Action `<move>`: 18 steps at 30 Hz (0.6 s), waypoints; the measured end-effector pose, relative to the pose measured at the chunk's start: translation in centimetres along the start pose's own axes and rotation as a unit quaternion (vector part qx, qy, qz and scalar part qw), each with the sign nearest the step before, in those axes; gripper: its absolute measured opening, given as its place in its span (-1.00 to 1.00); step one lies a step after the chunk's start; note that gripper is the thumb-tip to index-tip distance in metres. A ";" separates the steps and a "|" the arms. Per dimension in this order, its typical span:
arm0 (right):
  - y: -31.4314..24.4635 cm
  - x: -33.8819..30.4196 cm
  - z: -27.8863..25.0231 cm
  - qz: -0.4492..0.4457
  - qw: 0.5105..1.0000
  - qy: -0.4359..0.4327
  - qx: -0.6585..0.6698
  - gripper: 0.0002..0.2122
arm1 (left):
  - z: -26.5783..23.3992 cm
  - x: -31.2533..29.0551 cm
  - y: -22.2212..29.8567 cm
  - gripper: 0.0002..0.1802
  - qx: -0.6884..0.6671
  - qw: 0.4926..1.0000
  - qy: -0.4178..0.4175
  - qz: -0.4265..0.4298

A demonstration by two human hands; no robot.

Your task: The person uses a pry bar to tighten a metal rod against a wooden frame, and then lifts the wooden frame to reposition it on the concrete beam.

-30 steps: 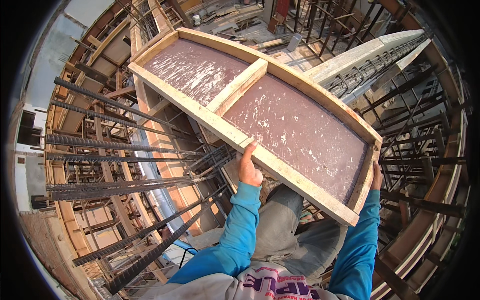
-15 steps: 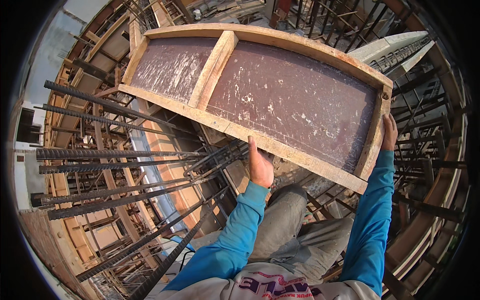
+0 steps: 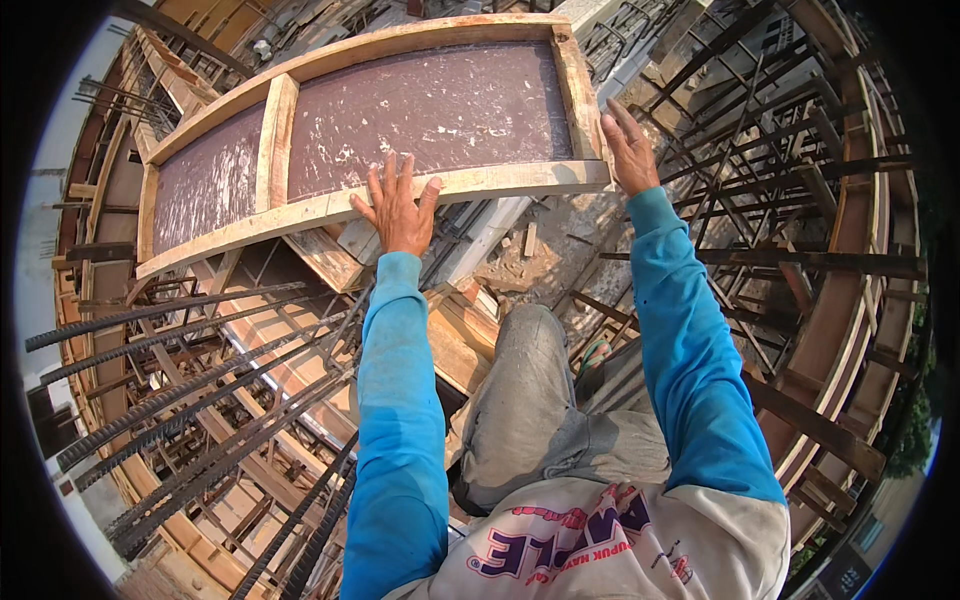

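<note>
A formwork panel (image 3: 430, 110) of dark brown, paint-flecked plywood, framed with pale timber and crossed by one batten, lies ahead of me. My left hand (image 3: 402, 212) is at its near rail, fingers spread and laid over the timber, not wrapped round it. At the panel's right end is my right hand (image 3: 630, 152), its fingers stretched out along the end piece; whether it touches the wood is hard to tell. Neither hand is closed on anything. Under the panel's near side, part of the timber support is hidden.
Long ribbed steel bars (image 3: 190, 375) stick out at my left. To the right stands a lattice of dark timber props (image 3: 770, 260) beside a curved form edge. Below, rubble and wood scraps (image 3: 530, 240) lie near my bent knee (image 3: 525, 370). A concrete beam (image 3: 480, 240) passes under the panel.
The panel has shifted left and away from me, and its right end has swung farther off. My left hand has opened over the near rail; my right hand's fingers have straightened.
</note>
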State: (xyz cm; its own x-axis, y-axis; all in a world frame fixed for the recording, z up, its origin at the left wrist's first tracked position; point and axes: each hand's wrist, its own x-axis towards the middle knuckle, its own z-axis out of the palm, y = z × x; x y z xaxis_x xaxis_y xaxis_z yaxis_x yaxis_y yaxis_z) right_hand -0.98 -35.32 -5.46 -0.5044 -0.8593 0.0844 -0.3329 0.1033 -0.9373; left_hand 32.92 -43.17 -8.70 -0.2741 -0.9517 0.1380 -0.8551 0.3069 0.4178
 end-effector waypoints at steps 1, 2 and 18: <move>-1.2 -3.3 -2.1 0.049 0.999 -0.018 0.002 -0.39 | -0.1 -0.3 -0.2 -0.19 -0.002 1.000 0.013 0.001; -0.6 -6.1 -4.8 0.084 0.996 -0.035 -0.016 -0.38 | -0.4 0.2 -0.1 -0.21 0.002 1.000 0.028 0.014; -9.2 -41.8 -17.5 0.233 0.865 -0.254 0.363 -0.29 | -0.9 -22.9 0.1 -0.47 -0.336 0.940 -0.011 -0.064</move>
State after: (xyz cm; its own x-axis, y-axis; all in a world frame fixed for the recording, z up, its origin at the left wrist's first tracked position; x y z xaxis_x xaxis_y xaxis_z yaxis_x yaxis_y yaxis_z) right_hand 9.28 8.43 5.58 0.0282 -0.9375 -0.3467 0.4947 0.3145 -0.8102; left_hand 39.55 -21.33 -11.05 -0.2034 -0.9785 0.0331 -0.4124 0.1163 0.9035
